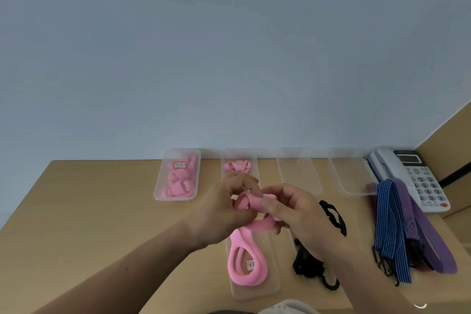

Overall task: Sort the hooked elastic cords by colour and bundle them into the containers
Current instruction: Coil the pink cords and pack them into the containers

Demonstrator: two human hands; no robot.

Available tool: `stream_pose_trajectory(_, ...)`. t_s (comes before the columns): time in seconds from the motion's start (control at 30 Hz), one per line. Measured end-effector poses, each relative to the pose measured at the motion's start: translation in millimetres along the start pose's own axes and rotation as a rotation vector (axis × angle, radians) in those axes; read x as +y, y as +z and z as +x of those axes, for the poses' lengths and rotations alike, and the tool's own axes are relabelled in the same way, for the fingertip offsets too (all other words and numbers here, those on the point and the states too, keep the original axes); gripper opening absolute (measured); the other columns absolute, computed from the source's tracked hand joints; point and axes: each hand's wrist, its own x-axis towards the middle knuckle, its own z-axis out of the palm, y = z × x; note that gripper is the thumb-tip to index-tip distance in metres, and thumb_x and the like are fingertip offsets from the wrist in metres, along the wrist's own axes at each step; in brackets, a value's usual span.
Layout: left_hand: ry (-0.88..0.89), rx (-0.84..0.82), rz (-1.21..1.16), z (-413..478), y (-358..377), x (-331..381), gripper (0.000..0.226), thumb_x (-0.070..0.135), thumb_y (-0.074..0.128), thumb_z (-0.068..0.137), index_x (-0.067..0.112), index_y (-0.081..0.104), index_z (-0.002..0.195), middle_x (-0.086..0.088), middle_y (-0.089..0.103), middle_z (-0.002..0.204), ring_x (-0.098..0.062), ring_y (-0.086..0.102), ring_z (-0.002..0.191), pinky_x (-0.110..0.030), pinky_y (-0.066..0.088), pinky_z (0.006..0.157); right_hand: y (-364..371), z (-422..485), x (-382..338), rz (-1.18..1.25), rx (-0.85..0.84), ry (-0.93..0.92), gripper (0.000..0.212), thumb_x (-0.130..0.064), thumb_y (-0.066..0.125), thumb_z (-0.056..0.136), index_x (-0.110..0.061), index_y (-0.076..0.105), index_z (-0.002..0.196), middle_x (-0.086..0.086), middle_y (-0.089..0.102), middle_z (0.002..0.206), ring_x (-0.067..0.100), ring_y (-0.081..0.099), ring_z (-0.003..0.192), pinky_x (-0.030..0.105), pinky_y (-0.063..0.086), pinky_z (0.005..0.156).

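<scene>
The pink cord [247, 262] was clamped, looped, above the desk by left hand [221, 211] and right hand [295, 211]. Pink bundles were lodged in two containers [160, 178]; black cord [334, 216], striped cords [387, 224] and purple cord [423, 232] were left unsorted.

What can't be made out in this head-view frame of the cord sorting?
All head view.
1. Writing on the container label: too small, blurred.
2. Hooks of the pink cord: covered by the left hand and right hand.
3. Middle of the black cord: behind the right forearm.
4. Red striped cord: mostly under the blue striped cord and purple cord.
</scene>
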Motion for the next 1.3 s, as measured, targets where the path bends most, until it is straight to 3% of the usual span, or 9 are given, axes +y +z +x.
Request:
stream_pose_trajectory(0.07, 0.015, -0.005, 0.005, 0, -1, 0, 0.035, 0.004, 0.065, 0.069, 0.034, 0.064, 0.087, 0.014, 0.059, 0.113, -0.002, 0.053, 0.12, -0.027, 0.054, 0.08, 0, -1, -3, 0.014, -0.007, -0.019, 0.037, -0.028, 0.072, 0.068, -0.01, 0.067, 0.101, 0.0, 0.069, 0.076, 0.017, 0.056, 0.054, 0.03, 0.048, 0.053)
stream_pose_trajectory(0.23, -0.079, -0.029, -0.102, 3, -9, 2, 0.04, 0.015, 0.066, 0.075, 0.017, 0.058, 0.114, -0.007, 0.063, 0.117, -0.016, 0.062, 0.106, -0.028, 0.052, 0.084, -1, -1, -4, 0.034, 0.018, -0.029, 0.043, -0.019, 0.087, 0.065, -0.007, 0.066, 0.101, 0.001, 0.071, 0.086, 0.011, 0.058, 0.057, 0.028, 0.047, 0.051)
stream_pose_trajectory(0.5, -0.007, 0.027, -0.095, 3, -9, -3, 0.016, 0.008, 0.072, 0.084, 0.019, 0.069, 0.095, -0.009, 0.071, 0.096, -0.015, 0.066, 0.088, -0.025, 0.053, 0.075, -6, 3, 2, 0.051, 0.162, -0.027, 0.045, -0.028, 0.087, 0.062, -0.009, 0.068, 0.099, 0.01, 0.071, 0.091, 0.021, 0.055, 0.055, 0.028, 0.049, 0.052)
stream_pose_trajectory(0.63, 0.087, 0.124, -0.035, 5, -5, -7, 0.012, 0.021, 0.076, 0.076, 0.029, 0.069, 0.081, 0.001, 0.07, 0.084, -0.017, 0.067, 0.081, -0.028, 0.055, 0.072, -6, 5, 6, 0.097, 0.215, -0.013, 0.019, -0.009, 0.074, 0.08, -0.006, 0.069, 0.098, 0.016, 0.071, 0.092, 0.025, 0.057, 0.058, 0.03, 0.05, 0.053)
stream_pose_trajectory(0.87, 0.151, 0.073, -0.007, 1, -6, -9, 0.019, 0.03, 0.071, 0.082, 0.023, 0.07, 0.099, -0.002, 0.069, 0.099, -0.023, 0.067, 0.099, -0.035, 0.057, 0.085, -5, 5, 6, 0.158, 0.228, -0.034, 0.022, -0.01, 0.072, 0.08, -0.003, 0.068, 0.101, 0.012, 0.071, 0.088, 0.019, 0.063, 0.063, 0.03, 0.051, 0.054)
stream_pose_trajectory(0.97, 0.14, 0.089, -0.01, 0, -6, -13, 0.012, 0.028, 0.069, 0.084, 0.025, 0.07, 0.095, -0.003, 0.068, 0.099, -0.022, 0.066, 0.099, -0.036, 0.057, 0.086, -4, 3, 8, 0.146, 0.225, -0.048, 0.038, -0.021, 0.075, 0.068, -0.006, 0.067, 0.101, 0.003, 0.073, 0.085, 0.021, 0.062, 0.063, 0.031, 0.053, 0.058)
stream_pose_trajectory(1.07, 0.126, 0.119, -0.009, 1, -5, -17, 0.009, 0.021, 0.071, 0.082, 0.026, 0.07, 0.089, -0.003, 0.067, 0.097, -0.018, 0.065, 0.096, -0.032, 0.057, 0.083, -5, 4, 10, 0.131, 0.219, -0.065, 0.032, -0.013, 0.075, 0.073, -0.007, 0.066, 0.103, 0.003, 0.074, 0.09, 0.02, 0.065, 0.067, 0.03, 0.054, 0.06)
stream_pose_trajectory(1.17, 0.07, 0.095, 0.01, 1, -7, -14, 0.015, 0.021, 0.071, 0.08, 0.021, 0.067, 0.095, 0.0, 0.068, 0.099, -0.017, 0.065, 0.098, -0.028, 0.055, 0.081, -5, 4, 10, 0.118, 0.187, -0.064, 0.033, -0.013, 0.076, 0.073, -0.008, 0.066, 0.104, 0.009, 0.072, 0.097, 0.02, 0.067, 0.071, 0.029, 0.053, 0.061)
stream_pose_trajectory(1.3, -0.134, -0.004, -0.052, 3, -11, -11, 0.057, 0.047, 0.071, 0.073, 0.029, 0.055, 0.124, 0.001, 0.064, 0.115, -0.013, 0.065, 0.104, -0.031, 0.055, 0.087, -1, 3, 11, 0.052, 0.092, -0.048, 0.029, -0.007, 0.076, 0.078, -0.009, 0.066, 0.105, 0.012, 0.069, 0.102, 0.029, 0.069, 0.08, 0.031, 0.055, 0.064)
